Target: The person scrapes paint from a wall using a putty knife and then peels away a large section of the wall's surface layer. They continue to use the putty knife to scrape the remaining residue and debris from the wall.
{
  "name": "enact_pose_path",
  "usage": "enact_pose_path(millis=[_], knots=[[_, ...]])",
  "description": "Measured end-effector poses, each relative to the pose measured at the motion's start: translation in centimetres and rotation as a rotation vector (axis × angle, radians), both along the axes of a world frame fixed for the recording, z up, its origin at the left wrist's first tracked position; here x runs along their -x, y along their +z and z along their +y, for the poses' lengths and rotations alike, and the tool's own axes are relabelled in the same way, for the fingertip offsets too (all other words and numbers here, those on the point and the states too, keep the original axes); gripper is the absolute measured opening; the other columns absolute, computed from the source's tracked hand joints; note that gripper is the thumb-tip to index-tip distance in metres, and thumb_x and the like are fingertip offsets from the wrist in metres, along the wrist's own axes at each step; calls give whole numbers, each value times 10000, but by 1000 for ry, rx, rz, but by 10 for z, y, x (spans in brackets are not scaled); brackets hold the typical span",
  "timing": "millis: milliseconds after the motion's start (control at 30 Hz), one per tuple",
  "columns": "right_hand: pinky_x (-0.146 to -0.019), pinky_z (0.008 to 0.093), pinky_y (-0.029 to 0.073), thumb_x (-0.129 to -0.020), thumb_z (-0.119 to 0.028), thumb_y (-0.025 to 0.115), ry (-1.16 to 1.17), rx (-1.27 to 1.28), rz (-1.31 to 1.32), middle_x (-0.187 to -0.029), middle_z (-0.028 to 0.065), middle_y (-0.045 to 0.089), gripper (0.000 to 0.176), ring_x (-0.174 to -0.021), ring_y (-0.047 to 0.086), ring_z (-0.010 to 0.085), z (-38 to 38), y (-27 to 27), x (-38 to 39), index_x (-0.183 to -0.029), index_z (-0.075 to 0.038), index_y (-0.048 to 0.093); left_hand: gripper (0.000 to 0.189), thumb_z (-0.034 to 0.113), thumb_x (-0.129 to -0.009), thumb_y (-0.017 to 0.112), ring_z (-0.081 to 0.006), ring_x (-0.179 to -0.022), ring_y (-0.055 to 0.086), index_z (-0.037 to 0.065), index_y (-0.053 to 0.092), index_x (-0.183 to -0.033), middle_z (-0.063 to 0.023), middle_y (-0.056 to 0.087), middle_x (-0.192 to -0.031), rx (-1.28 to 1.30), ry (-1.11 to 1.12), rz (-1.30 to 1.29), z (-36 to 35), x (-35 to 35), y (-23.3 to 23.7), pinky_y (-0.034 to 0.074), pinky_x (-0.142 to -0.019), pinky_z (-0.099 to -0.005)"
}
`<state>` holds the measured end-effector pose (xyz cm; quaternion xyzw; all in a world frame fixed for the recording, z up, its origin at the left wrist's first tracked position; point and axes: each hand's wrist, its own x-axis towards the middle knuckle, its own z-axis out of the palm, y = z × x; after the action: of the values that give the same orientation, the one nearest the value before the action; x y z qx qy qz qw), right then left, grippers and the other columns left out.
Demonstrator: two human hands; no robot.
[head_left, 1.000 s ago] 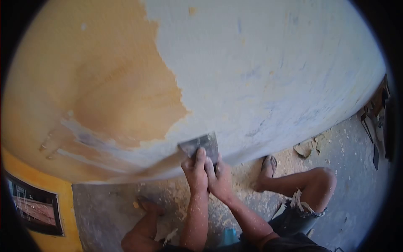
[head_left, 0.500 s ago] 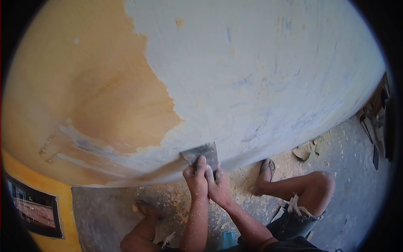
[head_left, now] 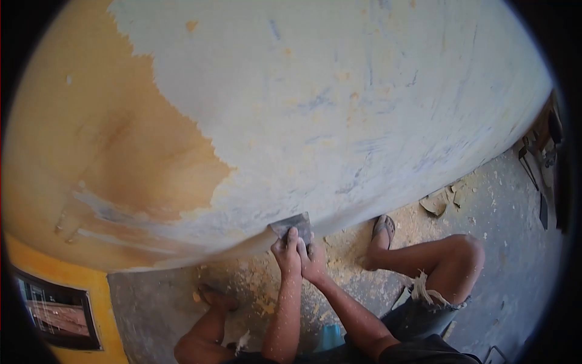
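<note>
A flat grey scraper point(head_left: 295, 222) is held by both of my hands, its broad edge at the lower part of a wall point(head_left: 291, 139). My left hand point(head_left: 286, 253) grips it with the thumb up along the blade. Close beside it, my right hand point(head_left: 313, 259) is also wrapped round the scraper, and the handle is hidden by the fingers. The wall's coating is partly gone: orange-tan paint point(head_left: 145, 133) ends in a jagged edge on the left, and a pale, bluish-streaked surface spreads right of it. Pale flakes dot my forearms.
Paint chips point(head_left: 273, 297) litter the grey floor point(head_left: 157, 309) between my sandalled feet. Larger peeled pieces point(head_left: 434, 203) lie along the wall's base to the right. A teal seat point(head_left: 329, 338) shows beneath me. At left stands a yellow wall with a dark-framed window point(head_left: 60, 315); dark objects point(head_left: 545, 164) crowd the far right.
The view has turned, so the wall's paint edge sits further left. Both hands and the scraper appear slightly lower, the blade more foreshortened. My grip is unchanged.
</note>
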<state>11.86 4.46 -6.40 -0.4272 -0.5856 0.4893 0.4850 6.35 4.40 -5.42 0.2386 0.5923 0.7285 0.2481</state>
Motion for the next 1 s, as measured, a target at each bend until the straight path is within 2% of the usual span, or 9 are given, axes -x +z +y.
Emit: enact_pose_path(millis=[133, 300, 367, 467, 567, 733, 833, 900, 1000], knots=[[-591, 416, 479, -969, -252, 502, 77, 166, -3, -701, 252, 624, 359, -666, 661, 381, -3, -3, -3, -1049, 88, 588, 252, 195, -915, 651, -121, -797, 615, -56, 658, -939, -62, 669, -858, 21, -175, -179, -8, 8, 14, 506, -705, -252], [-549, 390, 450, -970, -263, 517, 5, 36, 47, -682, 242, 614, 348, -608, 642, 338, 3, -9, -1, -986, 75, 597, 253, 199, -927, 636, -134, -689, 615, -53, 637, -910, -64, 663, -808, 0, -15, -20, 5, 1, -2, 510, -643, -260], [-546, 395, 448, -970, -269, 517, -8, 142, -21, -672, 243, 607, 360, -613, 653, 312, 0, 8, -9, -965, 80, 605, 251, 208, -927, 640, -98, -752, 581, -43, 639, -913, -36, 657, -849, 40, -165, -187, -4, -1, 17, 481, -670, -240], [-604, 373, 472, -969, -275, 526, 167, 372, -145, -720, 236, 628, 362, -637, 637, 220, 4, 3, -11, -1017, 72, 617, 255, 213, -926, 642, -94, -718, 580, -39, 639, -882, -25, 639, -794, 59, -81, -123, -9, 1, -10, 483, -643, -252], [-539, 364, 434, -972, -262, 527, -34, 38, 81, -665, 226, 603, 344, -559, 583, 199, 4, -16, -1, -986, 71, 614, 269, 227, -920, 652, -90, -669, 555, -28, 635, -838, -14, 620, -748, 12, -46, -85, 11, -3, 5, 470, -608, -255], [-571, 357, 459, -971, -235, 518, 121, 221, 9, -687, 216, 616, 326, -628, 638, 206, 6, -13, -10, -1026, 78, 588, 217, 167, -911, 655, -106, -713, 588, -49, 628, -903, -39, 638, -826, 32, -126, -173, -5, 0, -22, 508, -653, -270], [-554, 364, 447, -971, -224, 519, -30, 7, 112, -638, 200, 596, 308, -587, 608, 184, 11, -10, -4, -992, 76, 589, 200, 142, -905, 659, -98, -719, 583, -55, 637, -932, -38, 648, -843, -15, -129, -187, 11, -8, 11, 498, -640, -256], [-567, 361, 462, -972, -219, 517, 45, 124, -15, -638, 192, 604, 305, -576, 587, 182, 14, 7, -17, -960, 75, 598, 206, 155, -903, 667, -87, -705, 568, -50, 646, -912, -31, 646, -817, -56, -131, -239, 13, -14, 31, 482, -621, -255], [-577, 348, 470, -970, -217, 521, 57, 91, 142, -639, 184, 601, 301, -576, 558, 174, 15, 27, -20, -955, 70, 612, 186, 156, -902, 672, -78, -687, 552, -26, 640, -921, -10, 636, -772, 1, -191, -221, 8, -13, 32, 462, -607, -247]])
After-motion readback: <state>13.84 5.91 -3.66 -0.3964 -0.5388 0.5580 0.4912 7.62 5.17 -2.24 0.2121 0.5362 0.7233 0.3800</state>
